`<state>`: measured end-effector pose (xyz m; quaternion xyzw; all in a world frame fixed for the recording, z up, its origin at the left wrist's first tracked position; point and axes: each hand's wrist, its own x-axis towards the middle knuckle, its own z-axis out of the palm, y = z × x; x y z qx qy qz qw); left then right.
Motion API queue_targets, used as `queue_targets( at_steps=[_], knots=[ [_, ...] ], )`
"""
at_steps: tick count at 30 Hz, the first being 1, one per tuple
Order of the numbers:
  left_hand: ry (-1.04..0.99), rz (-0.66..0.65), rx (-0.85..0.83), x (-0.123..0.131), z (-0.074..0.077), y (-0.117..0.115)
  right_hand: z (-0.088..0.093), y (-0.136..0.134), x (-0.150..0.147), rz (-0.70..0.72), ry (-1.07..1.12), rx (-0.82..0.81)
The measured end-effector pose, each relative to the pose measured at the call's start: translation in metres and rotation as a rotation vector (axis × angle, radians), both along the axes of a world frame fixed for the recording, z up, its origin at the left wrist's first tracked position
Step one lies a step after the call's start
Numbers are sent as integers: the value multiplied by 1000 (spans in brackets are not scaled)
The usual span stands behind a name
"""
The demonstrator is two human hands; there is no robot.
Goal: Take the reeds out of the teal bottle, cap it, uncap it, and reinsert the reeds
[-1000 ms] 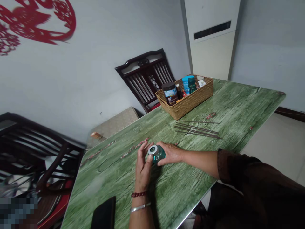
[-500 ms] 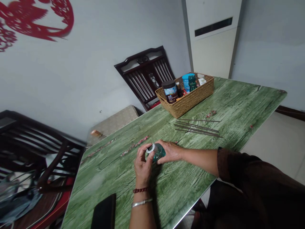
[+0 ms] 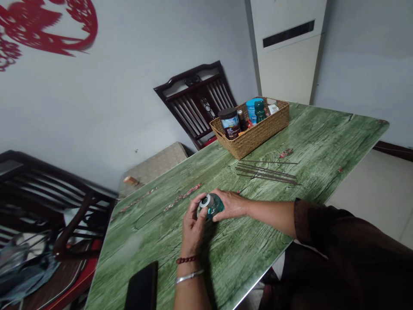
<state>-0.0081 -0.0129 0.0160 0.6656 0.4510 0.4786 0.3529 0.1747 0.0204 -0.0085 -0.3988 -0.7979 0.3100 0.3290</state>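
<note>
left hand [image 3: 192, 224] pinches the cap [image 3: 205, 201]; right hand [image 3: 232, 205] cups the teal bottle [image 3: 216, 207], hiding its base.

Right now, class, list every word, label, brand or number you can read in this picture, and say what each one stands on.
No text can be quoted.
Dark jar in the wicker basket: pale label, print too small to read.
Blue tub beside it: markings blurred.
Teal bottle held by left hand and right hand: no lettering shows.
Red paper-cut on the wall: pattern, no legible characters.
</note>
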Motion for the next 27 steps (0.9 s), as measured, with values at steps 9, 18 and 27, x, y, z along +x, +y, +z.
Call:
queue_targets(
  at_steps=[9, 18, 27],
  knots=[
    [25, 66, 55, 2, -7, 6, -1, 0, 0, 0, -4, -2],
    [-68, -43, -22, 6, 1, 0, -1, 1, -1, -1, -3, -16],
    [140, 33, 83, 4, 5, 3, 0, 0, 0, -18, -31, -10]
  ],
)
